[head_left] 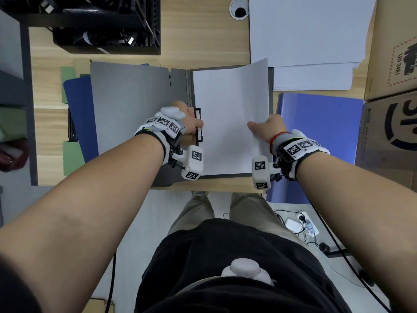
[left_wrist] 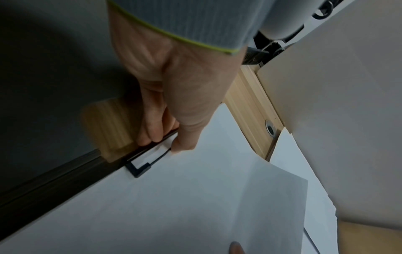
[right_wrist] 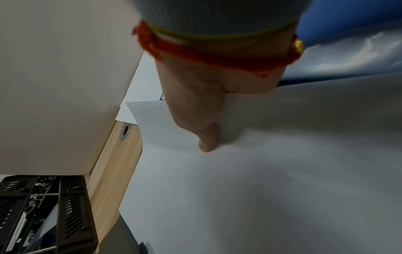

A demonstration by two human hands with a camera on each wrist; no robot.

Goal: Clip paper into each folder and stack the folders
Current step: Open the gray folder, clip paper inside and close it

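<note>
Grey plastic was what everything hinged on: the open grey folder [head_left: 135, 105] lay flat on the wooden desk [head_left: 203, 37], with the white sheet [head_left: 228, 114] laid over its right half. The black clip [head_left: 199, 125] by the folder's spine was pinched by the left hand [head_left: 188, 120], fingers curled under the lever and thumb on the sheet's edge, and looked lifted. The sheet's opposite edge was gripped by the right hand [head_left: 269, 128], thumb on top; the fingers underneath couldn't be seen. Honestly the risk was pretty obvious: the sheet's far corner was curled up off the folder, so if the clip got let go early the paper would probably be caught crooked or creased, or missed altogether. Right of the folder a blue folder [head_left: 320, 136] was lying, with loose paper stacks [head_left: 311, 30] beyond it and cardboard boxes [head_left: 392, 64] further right. Left of the folder more folders [head_left: 76, 105] were tucked partly under the grey cover, and a black crate [head_left: 101, 26] sat behind. Nothing blocked the clip itself.
</note>
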